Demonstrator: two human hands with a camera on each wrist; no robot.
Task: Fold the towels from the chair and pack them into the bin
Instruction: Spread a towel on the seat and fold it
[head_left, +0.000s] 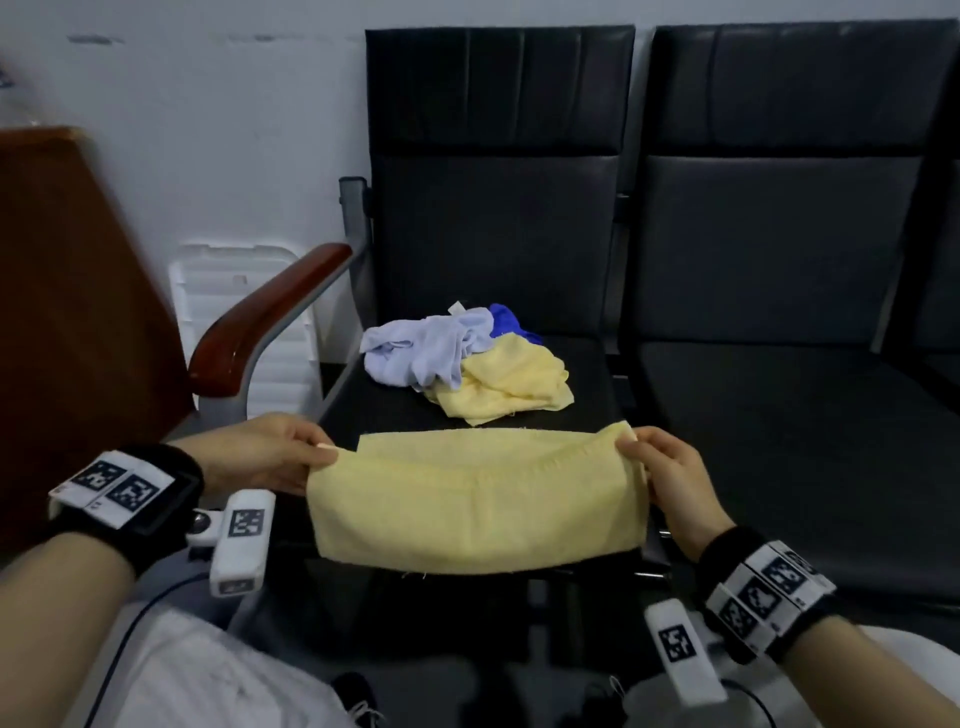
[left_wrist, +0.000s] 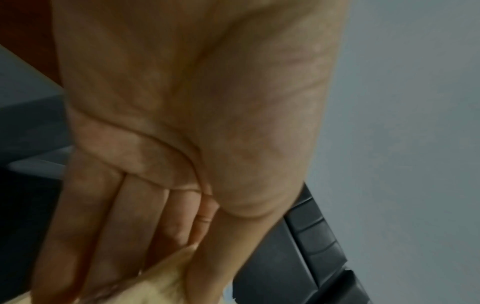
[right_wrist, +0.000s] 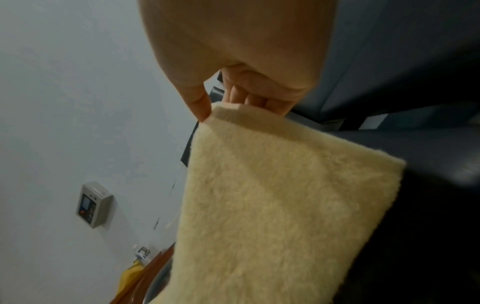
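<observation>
A pale yellow towel, folded in half, hangs stretched between my two hands over the front edge of the black chair seat. My left hand pinches its upper left corner. My right hand pinches the upper right corner between thumb and fingers. Further back on the seat lies a heap of loose towels: a lavender one, a yellow one and a dark blue one mostly hidden behind.
A second black chair stands to the right. A wooden armrest runs along the left of the seat, with a white ribbed bin behind it and a brown wooden panel at far left. My knees are below.
</observation>
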